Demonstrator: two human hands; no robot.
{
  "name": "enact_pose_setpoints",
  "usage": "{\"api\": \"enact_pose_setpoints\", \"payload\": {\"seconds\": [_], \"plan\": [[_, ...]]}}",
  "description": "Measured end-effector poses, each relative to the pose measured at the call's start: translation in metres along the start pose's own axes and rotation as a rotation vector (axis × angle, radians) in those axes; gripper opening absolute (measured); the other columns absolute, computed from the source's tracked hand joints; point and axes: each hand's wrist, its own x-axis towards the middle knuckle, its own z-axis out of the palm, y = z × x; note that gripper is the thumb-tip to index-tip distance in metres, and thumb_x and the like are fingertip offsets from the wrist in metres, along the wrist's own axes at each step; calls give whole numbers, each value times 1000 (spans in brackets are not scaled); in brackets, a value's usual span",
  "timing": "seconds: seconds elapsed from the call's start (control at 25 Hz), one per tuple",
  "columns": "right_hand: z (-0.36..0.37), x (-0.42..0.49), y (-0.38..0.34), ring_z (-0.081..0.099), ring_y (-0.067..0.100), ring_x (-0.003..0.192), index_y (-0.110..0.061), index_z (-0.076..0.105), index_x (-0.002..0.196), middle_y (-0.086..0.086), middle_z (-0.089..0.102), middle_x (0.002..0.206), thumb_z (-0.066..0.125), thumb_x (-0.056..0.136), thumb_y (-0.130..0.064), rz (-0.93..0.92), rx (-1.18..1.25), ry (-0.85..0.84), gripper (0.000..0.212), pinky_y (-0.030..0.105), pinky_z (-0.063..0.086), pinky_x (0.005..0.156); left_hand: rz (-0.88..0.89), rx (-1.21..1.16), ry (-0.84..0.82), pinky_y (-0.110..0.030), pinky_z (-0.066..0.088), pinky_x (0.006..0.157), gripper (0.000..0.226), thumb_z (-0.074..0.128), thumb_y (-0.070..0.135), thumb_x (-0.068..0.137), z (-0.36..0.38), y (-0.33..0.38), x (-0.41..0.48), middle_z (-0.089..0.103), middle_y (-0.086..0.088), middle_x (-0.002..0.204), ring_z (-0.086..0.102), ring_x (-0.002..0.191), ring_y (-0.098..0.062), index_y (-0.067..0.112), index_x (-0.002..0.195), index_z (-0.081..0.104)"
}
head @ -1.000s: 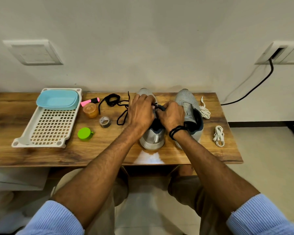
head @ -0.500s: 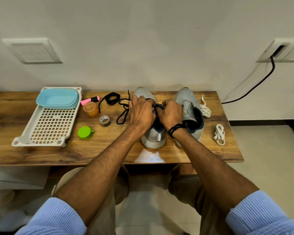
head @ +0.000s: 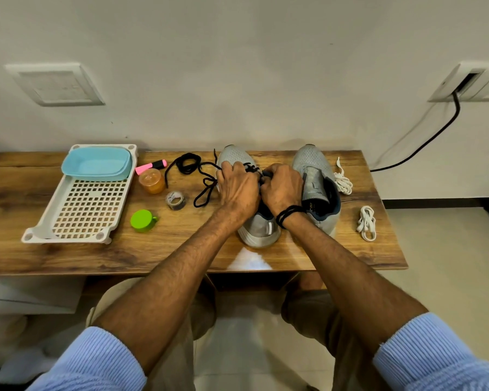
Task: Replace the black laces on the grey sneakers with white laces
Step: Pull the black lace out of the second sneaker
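Black lace [head: 208, 182] is partly out of the left grey sneaker [head: 259, 230] and trails across the surface [head: 153, 249]. Left hand [head: 239, 190] and right hand [head: 283, 187]: fingers curled on it at the eyelets, exact pinch hidden. Step looks like unlacing. Next: pull the last crossings free, then thread the white laces [head: 366, 222] lying beside the right sneaker [head: 311, 162]. Tape roll [head: 175, 200] and orange jar [head: 151, 181] sit near the trailing end, so a minor snag risk.

Surface [head: 153, 255]: tray [head: 40, 235] at left, tub [head: 96, 165] in its far end. Right of tray — marker [head: 151, 165] at back, jar [head: 151, 181] just before it, tape [head: 175, 200] and cap [head: 142, 220] nearer. Loose lace [head: 188, 163] lies between marker and left shoe [head: 259, 231]. Left hand [head: 237, 190] and right hand [head: 283, 187] on left shoe. Right shoe [head: 312, 162] just beside it. Further right — far bundle [head: 342, 180], near bundle [head: 366, 222] before it.
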Motion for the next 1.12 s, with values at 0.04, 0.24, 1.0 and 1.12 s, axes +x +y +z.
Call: {"api": "enact_pose_setpoints", "payload": {"seconds": [0.04,0.24,1.0,1.12], "plan": [[0,1,0,67,26,101,-13,73,105,9,73,105,63,91,-15,9,-6,-3,18,29,49,81,6,-10,-9,-42,32,95,29,50,31,99,-2,-1,1,50,-15,122,37,117,-35,20,118,68],[-2,0,2,65,29,101,-12,72,107,11,72,105,62,92,-17,16,-9,-36,19,29,48,76,-120,-128,5,-42,31,102,33,57,29,89,-15,-8,11,52,-12,126,38,123,-32,23,118,72],[15,6,1,38,36,132,-20,59,130,19,43,141,56,90,-18,-342,-213,-132,40,44,36,107,-495,-622,93,-29,45,76,36,69,30,81,-30,-42,18,71,-8,110,65,106,-28,15,113,67],[20,7,-2,38,34,131,-17,66,123,16,46,140,57,93,-21,-389,-254,-101,31,43,35,106,-395,-345,109,-35,41,82,27,71,39,78,-29,-37,13,68,-7,109,58,109,-31,20,96,69]]}}
